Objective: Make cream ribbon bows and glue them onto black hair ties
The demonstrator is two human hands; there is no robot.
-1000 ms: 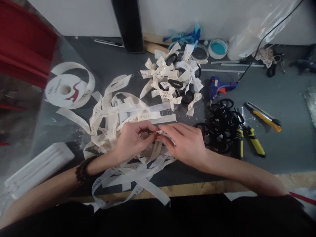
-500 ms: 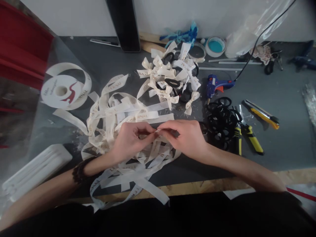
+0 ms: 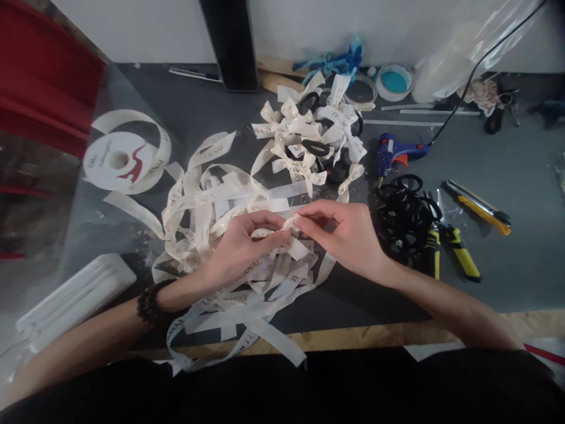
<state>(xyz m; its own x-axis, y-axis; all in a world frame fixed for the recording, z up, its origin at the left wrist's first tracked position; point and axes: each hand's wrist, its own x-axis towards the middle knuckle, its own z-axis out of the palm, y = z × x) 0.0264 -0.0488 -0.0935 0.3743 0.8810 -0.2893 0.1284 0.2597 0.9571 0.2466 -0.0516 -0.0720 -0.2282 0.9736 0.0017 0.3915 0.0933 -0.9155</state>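
Observation:
My left hand (image 3: 241,250) and my right hand (image 3: 348,235) meet over a heap of cut cream ribbon strips (image 3: 207,206) with gold lettering. Both pinch one short ribbon piece (image 3: 289,227) between thumb and fingertips, the strip folded between them. A dark bead bracelet (image 3: 150,301) sits on my left wrist. Behind the hands lies a pile of finished ribbon bows (image 3: 309,141) on black hair ties.
A ribbon spool (image 3: 119,162) lies at the left, a white box (image 3: 73,300) near the front left. To the right are black hair ties (image 3: 404,215), a blue glue gun (image 3: 392,154), yellow-handled pliers (image 3: 450,253) and a yellow utility knife (image 3: 481,203). Tape rolls (image 3: 392,82) stand at the back.
Both hands have lifted slightly and moved away from me with the ribbon piece. My right hand's fingers went from lying flat to a pinch on the strip.

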